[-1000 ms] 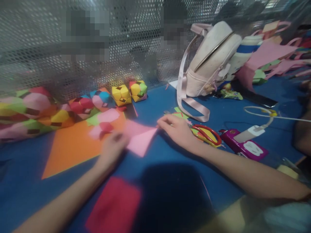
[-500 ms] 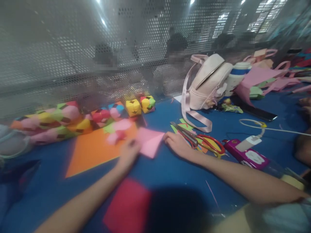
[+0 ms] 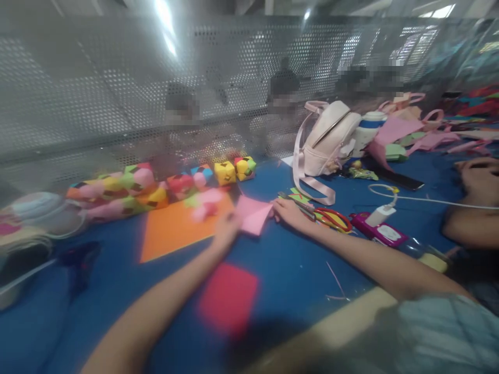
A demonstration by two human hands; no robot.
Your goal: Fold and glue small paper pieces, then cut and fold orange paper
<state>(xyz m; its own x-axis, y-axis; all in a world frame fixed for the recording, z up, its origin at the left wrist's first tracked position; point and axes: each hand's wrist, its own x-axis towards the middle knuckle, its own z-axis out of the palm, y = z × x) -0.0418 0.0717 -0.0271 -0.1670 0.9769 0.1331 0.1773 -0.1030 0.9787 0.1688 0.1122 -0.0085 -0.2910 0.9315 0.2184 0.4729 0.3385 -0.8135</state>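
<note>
A square of pink paper [image 3: 252, 217] with a crease across it lies between my two hands over the blue table. My left hand [image 3: 227, 226], smeared by motion, grips its left edge. At the right corner, the closed fingers of my right hand [image 3: 287, 212] pinch the paper. Behind my left hand lies a large orange sheet [image 3: 177, 228] with folded pink and green paper pieces [image 3: 206, 203] on it. A red paper square [image 3: 230, 298] rests nearer to me. Just beyond my right wrist are red-handled scissors [image 3: 336, 219] on coloured scraps.
Folded paper cubes [image 3: 225, 173] line the back left by a perforated metal panel [image 3: 234, 72]. A pale pink backpack [image 3: 331, 137] and a white bottle [image 3: 368, 132] stand behind. A purple box [image 3: 380, 228] with a white charger and another person's hand [image 3: 477, 179] are at right.
The view has swung left and tilted up, so the table's things sit farther right. Both hands stay on the pink paper. More of the other person's arm shows at right.
</note>
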